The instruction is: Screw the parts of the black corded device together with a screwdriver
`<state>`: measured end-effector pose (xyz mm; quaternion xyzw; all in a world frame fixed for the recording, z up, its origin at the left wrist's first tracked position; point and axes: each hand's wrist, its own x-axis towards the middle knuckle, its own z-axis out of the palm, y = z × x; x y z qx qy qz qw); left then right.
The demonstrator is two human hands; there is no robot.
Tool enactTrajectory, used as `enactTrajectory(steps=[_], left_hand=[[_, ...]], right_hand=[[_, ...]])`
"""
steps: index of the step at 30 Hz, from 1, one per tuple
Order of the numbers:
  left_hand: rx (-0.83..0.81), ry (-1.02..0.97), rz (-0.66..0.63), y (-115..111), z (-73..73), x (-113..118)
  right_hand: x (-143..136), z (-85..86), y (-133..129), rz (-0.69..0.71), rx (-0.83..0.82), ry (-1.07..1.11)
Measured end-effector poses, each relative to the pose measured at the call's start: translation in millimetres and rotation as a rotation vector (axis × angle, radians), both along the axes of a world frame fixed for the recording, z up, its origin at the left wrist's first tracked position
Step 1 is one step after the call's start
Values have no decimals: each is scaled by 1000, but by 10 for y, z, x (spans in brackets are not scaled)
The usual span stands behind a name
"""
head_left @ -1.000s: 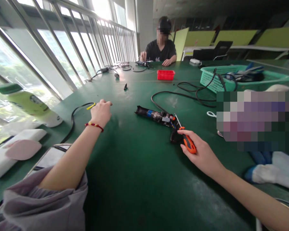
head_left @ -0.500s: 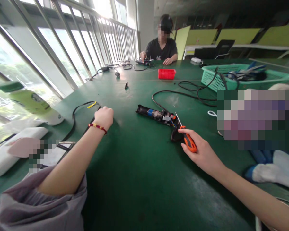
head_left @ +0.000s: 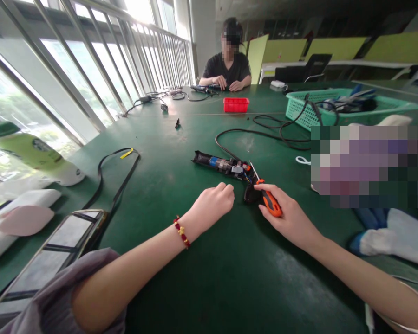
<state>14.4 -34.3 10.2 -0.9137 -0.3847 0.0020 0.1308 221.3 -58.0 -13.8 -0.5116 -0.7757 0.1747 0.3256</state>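
Beyond the opened tool (head_left: 226, 166), one red bin (head_left: 236, 105), contents unseen, and one green basket (head_left: 299, 111) of tools. Right hand (head_left: 287, 218) grips one screwdriver (head_left: 270, 202); left hand (head_left: 214, 204) curls closed, empty.

My right hand (head_left: 289, 218) grips orange screwdriver (head_left: 270, 202), tip at opened tool (head_left: 226, 167) on green table (head_left: 195, 278). My left hand (head_left: 212, 204) fisted just beside tool, possibly clutching something small; can't tell.

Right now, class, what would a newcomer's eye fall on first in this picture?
The right hand grips an orange-handled screwdriver at mid-table, its tip at an opened power tool with exposed parts. The left hand, closed, rests beside it. A red tray stands out farther back, a green basket to the right.
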Motion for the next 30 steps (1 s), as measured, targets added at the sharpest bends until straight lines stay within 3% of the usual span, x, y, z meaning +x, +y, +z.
enactTrajectory(steps=[4, 10, 17, 21, 30], left_hand=[[-88, -284, -59, 135, -57, -142], [-262, -752, 74, 243, -119, -195], [-216, -1065, 259, 295, -151, -208], [-170, -1143, 246, 333, -152, -215], [-127, -1083, 99, 423, -145, -140]], right_hand=[[-6, 4, 1, 45, 22, 36], [3, 22, 2, 72, -1, 60], [8, 75, -37, 156, 57, 53], [-2, 101, -76, 199, 80, 49], [-28, 94, -79, 211, 86, 48]])
